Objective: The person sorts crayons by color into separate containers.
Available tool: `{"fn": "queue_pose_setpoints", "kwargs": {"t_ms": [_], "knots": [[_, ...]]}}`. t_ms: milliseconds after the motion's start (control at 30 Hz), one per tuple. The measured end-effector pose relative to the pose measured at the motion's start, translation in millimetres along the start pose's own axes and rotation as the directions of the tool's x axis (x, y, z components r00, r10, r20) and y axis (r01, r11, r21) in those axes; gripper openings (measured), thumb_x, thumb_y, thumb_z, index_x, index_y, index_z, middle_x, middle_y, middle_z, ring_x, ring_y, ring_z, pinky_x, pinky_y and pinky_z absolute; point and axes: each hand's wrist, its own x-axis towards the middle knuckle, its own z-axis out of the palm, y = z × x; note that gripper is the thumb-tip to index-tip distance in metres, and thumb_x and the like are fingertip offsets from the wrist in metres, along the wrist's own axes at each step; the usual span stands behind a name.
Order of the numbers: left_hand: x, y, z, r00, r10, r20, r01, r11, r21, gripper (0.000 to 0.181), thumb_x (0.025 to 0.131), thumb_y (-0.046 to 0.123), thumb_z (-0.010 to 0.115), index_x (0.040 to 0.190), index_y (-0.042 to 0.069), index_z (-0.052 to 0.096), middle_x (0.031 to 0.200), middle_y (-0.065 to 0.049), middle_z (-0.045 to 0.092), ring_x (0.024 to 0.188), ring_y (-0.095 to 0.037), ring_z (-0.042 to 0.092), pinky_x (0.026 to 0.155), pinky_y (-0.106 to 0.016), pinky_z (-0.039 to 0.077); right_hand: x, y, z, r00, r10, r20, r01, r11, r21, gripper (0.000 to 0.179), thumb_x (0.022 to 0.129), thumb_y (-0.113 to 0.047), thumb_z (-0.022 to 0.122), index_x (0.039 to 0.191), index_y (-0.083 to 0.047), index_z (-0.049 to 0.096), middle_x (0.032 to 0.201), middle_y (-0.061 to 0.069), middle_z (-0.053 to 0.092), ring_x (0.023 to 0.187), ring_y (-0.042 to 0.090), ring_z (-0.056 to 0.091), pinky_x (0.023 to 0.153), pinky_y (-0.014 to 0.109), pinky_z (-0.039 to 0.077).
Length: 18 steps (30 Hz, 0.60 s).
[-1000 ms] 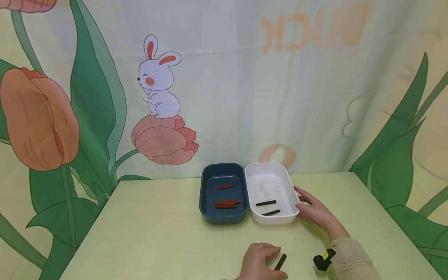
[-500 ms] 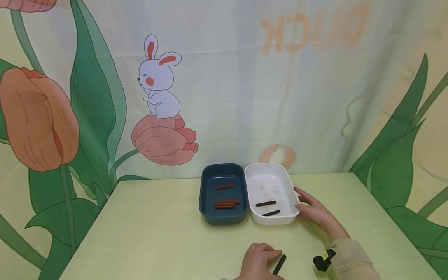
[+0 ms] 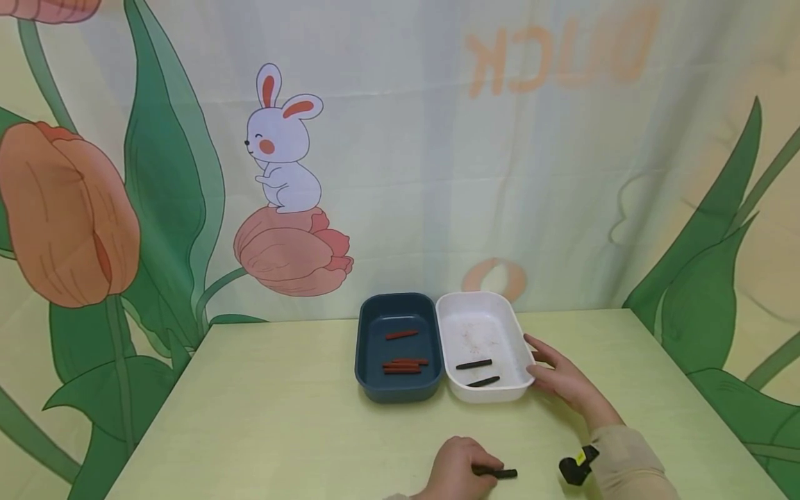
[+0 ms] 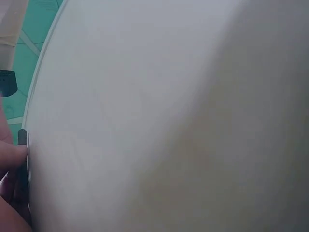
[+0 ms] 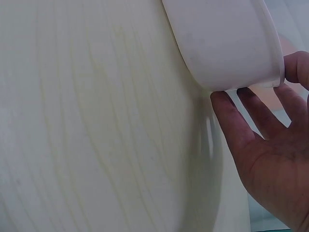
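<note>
Near the table's front edge, my left hand (image 3: 459, 469) pinches a black crayon (image 3: 506, 474) between thumb and fingers, and its end sticks out to the right. In the left wrist view that crayon (image 4: 22, 137) shows at the left edge beside the fingertips. My right hand (image 3: 565, 382) touches the right side of a white tray (image 3: 490, 394) with outstretched fingers. The right wrist view shows the fingertips of my right hand (image 5: 270, 150) against the tray's outer wall and rim (image 5: 231, 43). Two black crayons (image 3: 475, 364) lie inside this tray.
A dark blue tray (image 3: 400, 394) stands directly left of the white one, with several reddish-brown crayons (image 3: 403, 370) in it. Both trays stand at the back of the pale table (image 3: 281, 417), before a printed curtain (image 3: 400, 173). A black wrist camera (image 3: 576, 469) sits by my right sleeve.
The black crayon has turned from slanting upward to lying nearly level, pointing right. My left fingers have closed in on it. The right hand and both trays hold their places.
</note>
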Motion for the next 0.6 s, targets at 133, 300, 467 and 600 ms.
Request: {"fn": "queue_pose_setpoints", "kwargs": {"t_ms": [133,300,467,600], "knots": [[0.0,0.6,-1.9,0.999,-0.045,0.011,0.046,0.993,-0.111,0.024,0.069,0.001,0.081,0.090,0.014,0.082,0.077,0.013,0.069,0.073,0.010,0.054,0.068,-0.009,0.042,-0.7,-1,1,1.000,-0.002,-0.002,0.002,1.000,0.000,0.072,0.098,-0.011,0.059,0.158,-0.008,0.020,0.147,0.033,0.031,0.125,0.046,0.048,0.096,0.044,0.051],[1.0,4.4,-2.7,0.988,-0.152,0.010,0.149,0.954,-0.258,0.023,0.069,-0.003,0.078,0.088,0.010,0.082,0.077,0.009,0.071,0.072,0.006,0.056,0.067,-0.013,0.045,-1.0,-1,1,1.000,-0.009,-0.009,0.009,1.000,-0.007,0.071,0.097,-0.010,0.059,0.158,-0.008,0.021,0.146,0.033,0.032,0.124,0.045,0.049,0.095,0.043,0.052],[2.1,8.7,-4.0,0.970,-0.245,0.008,0.234,0.914,-0.331,0.023,0.069,-0.005,0.077,0.087,0.009,0.082,0.075,0.010,0.068,0.069,0.004,0.055,0.063,-0.016,0.044,0.4,0,1,1.000,0.011,-0.024,-0.012,1.000,-0.018,0.071,0.097,-0.012,0.060,0.158,-0.010,0.023,0.147,0.031,0.033,0.125,0.044,0.049,0.095,0.041,0.052],[3.1,10.4,-4.7,0.959,-0.282,0.005,0.266,0.899,-0.349,0.023,0.070,-0.005,0.077,0.087,0.009,0.082,0.075,0.012,0.065,0.068,0.002,0.054,0.062,-0.016,0.044,0.9,0,1,0.999,0.017,-0.029,-0.018,1.000,-0.024,0.071,0.097,-0.013,0.060,0.158,-0.011,0.023,0.147,0.030,0.033,0.125,0.044,0.048,0.096,0.041,0.051]]}}
